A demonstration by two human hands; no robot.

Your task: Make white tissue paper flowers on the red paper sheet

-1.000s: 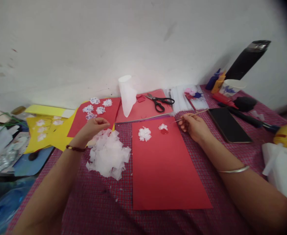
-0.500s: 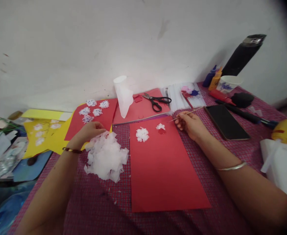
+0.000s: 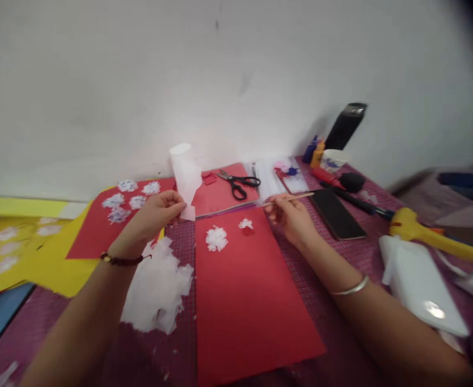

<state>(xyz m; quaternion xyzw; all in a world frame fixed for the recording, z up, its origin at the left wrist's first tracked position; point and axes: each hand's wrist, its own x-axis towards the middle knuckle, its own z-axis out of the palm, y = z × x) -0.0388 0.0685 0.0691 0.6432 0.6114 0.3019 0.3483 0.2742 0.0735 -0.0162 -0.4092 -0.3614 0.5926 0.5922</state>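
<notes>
My left hand (image 3: pixel 152 219) is raised above a pile of white tissue squares (image 3: pixel 158 287) and pinches one small white tissue square (image 3: pixel 187 213) between its fingertips. My right hand (image 3: pixel 292 217) grips a thin wooden stick (image 3: pixel 288 199) that points to the right. Between my hands lies a long red paper sheet (image 3: pixel 248 295). On it sit a white tissue flower (image 3: pixel 216 238) and a smaller white bit over a red glue spot (image 3: pixel 246 226).
A second red sheet (image 3: pixel 99 231) at the left carries several white tissue flowers (image 3: pixel 128 196), with yellow paper (image 3: pixel 27 252) beside it. At the back are a white paper roll (image 3: pixel 183 166), black scissors (image 3: pixel 238 183), a phone (image 3: pixel 337 213), a cup (image 3: pixel 333 159), bottles and a dark flask (image 3: pixel 345 126).
My left hand has lifted off the tissue pile with one white square pinched in it. The camera has swung to the right and shows more of the table's right side.
</notes>
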